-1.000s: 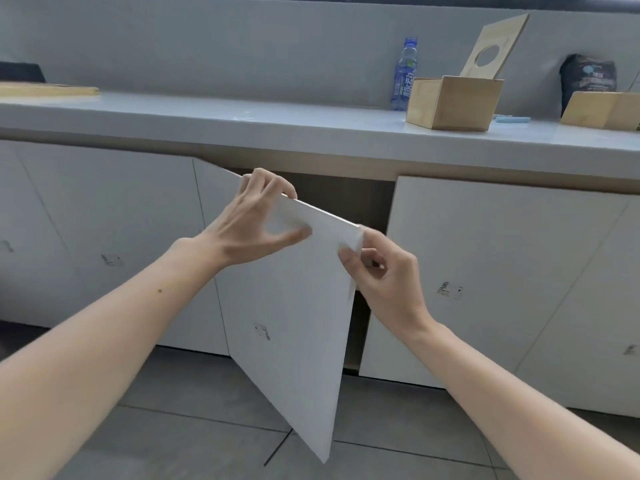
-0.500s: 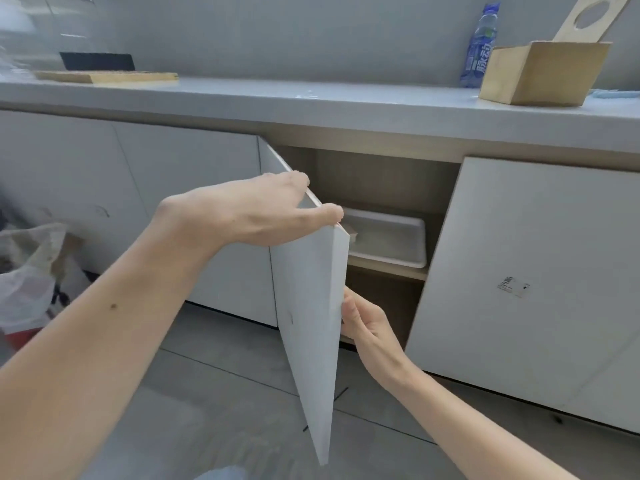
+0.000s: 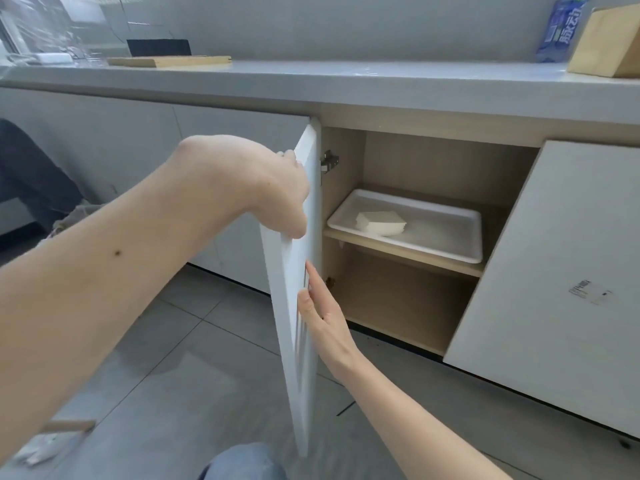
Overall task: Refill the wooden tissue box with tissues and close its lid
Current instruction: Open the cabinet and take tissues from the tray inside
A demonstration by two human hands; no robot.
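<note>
A white stack of tissues (image 3: 380, 222) lies in a white tray (image 3: 446, 239) on the middle shelf of the open cabinet. The wooden tissue box (image 3: 609, 43) stands on the counter at the far right, cut off by the frame, its lid out of view. My left hand (image 3: 277, 188) grips the top edge of the white cabinet door (image 3: 299, 306), which is swung wide and seen edge-on. My right hand (image 3: 323, 315) rests flat with fingers extended against the door's inner face, lower down.
A blue-labelled water bottle (image 3: 559, 29) stands left of the wooden box. A wooden board (image 3: 169, 60) lies on the grey counter (image 3: 311, 81) at the left. The neighbouring cabinet door (image 3: 561, 271) is closed. The lower shelf holds nothing. Grey floor tiles lie below.
The door has swung further open to the left under both hands. The view has dropped and moved closer, so the tray and tissues inside the cabinet now show fully.
</note>
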